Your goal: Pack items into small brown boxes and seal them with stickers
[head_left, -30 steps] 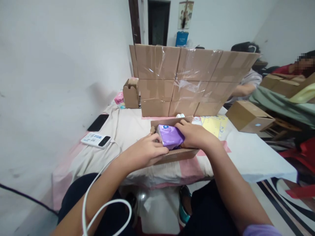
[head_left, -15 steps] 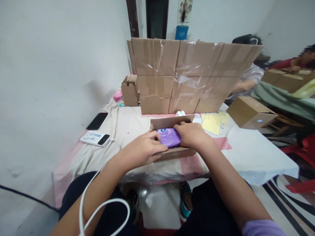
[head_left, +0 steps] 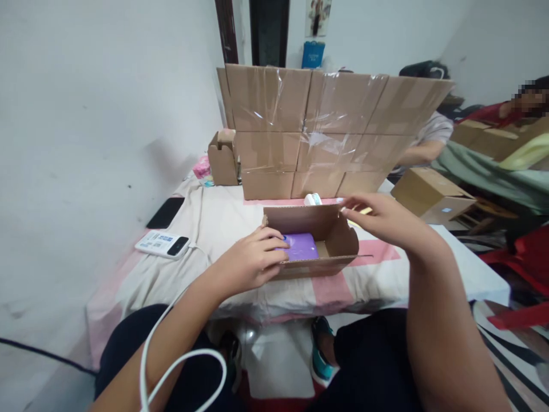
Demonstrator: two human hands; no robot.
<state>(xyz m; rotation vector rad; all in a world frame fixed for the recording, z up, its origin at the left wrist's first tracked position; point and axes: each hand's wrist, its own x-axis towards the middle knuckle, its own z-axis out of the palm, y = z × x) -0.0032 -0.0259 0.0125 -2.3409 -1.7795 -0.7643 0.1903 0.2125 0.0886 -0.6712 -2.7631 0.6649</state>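
An uncapped cardboard box [head_left: 319,268] stands in front of me, its top open. Inside, toward the left end, lies a purple plastic-wrapped packet [head_left: 302,247]; bare cardboard floor shows to its right. My left hand [head_left: 261,254] is hooked over the box's left end, fingertips resting on the packet's left part. My right hand [head_left: 371,216] hovers at the back right corner of the box, fingers apart and slightly bent, with no held thing visible. Whether its fingertips touch the box rim, I cannot tell.
A wall of taped cartons [head_left: 328,137] rises behind the box. A black phone [head_left: 166,213] and a white cabled device [head_left: 163,243] lie left. Another carton [head_left: 431,194] sits right, a small white container [head_left: 313,199] behind. Two other people are beyond.
My right hand has left the packet and moved up and right to the box's back corner. The packet sits farther left, uncovering the box's right end. My left hand stays at the left end.
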